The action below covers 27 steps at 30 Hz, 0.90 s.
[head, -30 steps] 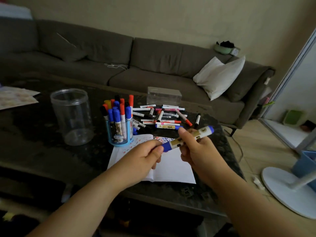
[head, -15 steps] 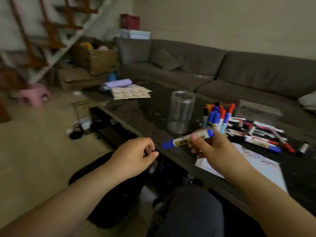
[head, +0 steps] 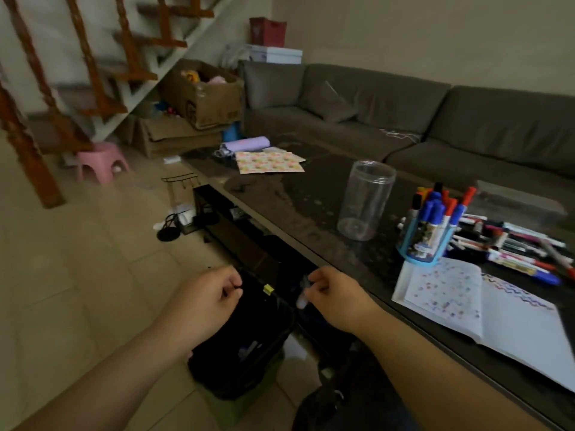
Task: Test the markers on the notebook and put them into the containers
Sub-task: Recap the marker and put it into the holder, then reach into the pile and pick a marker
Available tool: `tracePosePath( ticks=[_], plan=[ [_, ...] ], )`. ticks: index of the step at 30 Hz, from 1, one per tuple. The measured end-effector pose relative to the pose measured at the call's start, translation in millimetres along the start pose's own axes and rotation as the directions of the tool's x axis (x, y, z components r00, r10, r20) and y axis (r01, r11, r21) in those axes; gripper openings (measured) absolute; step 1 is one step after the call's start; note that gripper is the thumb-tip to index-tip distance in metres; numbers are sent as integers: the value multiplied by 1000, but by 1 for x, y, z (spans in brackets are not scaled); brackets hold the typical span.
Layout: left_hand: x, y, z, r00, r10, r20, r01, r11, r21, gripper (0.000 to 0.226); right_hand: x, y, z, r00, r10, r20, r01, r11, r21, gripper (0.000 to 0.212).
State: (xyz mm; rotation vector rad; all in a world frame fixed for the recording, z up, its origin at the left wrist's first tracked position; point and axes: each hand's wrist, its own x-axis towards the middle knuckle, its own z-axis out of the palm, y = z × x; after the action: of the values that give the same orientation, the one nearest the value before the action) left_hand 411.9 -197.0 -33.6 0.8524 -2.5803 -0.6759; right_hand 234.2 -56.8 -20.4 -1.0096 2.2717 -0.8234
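Head view: right hand (head: 334, 301) pinching a blurred marker (head: 303, 295) over a black bin (head: 245, 346), left hand (head: 207, 301) curled empty, no legible writing.

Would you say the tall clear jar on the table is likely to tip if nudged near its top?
Probably: the clear jar stands tall and narrow and looks empty, so likely light. Its smooth wall and the glossy table suggest a low push would slide it instead.

On the table (head: 311, 194), the jar (head: 365, 200) stands left of the marker holder (head: 426, 231), with loose markers (head: 516, 244) lying right of the holder. The open notebook (head: 485, 306) lies in front of the holder, near the table's front edge. Both hands (head: 205, 303) hang over a bin (head: 245, 346) on the floor, left of the table.
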Motion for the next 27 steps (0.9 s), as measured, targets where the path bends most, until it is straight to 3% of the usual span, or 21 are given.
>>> tracePosePath(
  ticks=[4, 8, 16, 21, 27],
  plan=[
    [21, 37, 18, 995, 98, 25, -97, 995, -30, 6, -27, 27, -42, 985, -18, -173, 19, 1000, 4, 12],
    [45, 102, 47, 966, 243, 87, -239, 970, -49, 6, -59, 75, -93, 928, 44, -369, -56, 998, -24, 16],
    [72, 234, 117, 849, 511, 135, -492, 858, -152, 3, -120, 163, -176, 790, 321, -523, -324, 942, 89, 22],
    [78, 298, 161, 785, 595, 174, -567, 802, -189, 2, -139, 210, -202, 692, 427, -582, -425, 893, 149, 20],
    [99, 340, 205, 743, 636, 209, -614, 772, -167, 9, -131, 253, -226, 639, 505, -580, -506, 844, 177, 15]
  ],
)
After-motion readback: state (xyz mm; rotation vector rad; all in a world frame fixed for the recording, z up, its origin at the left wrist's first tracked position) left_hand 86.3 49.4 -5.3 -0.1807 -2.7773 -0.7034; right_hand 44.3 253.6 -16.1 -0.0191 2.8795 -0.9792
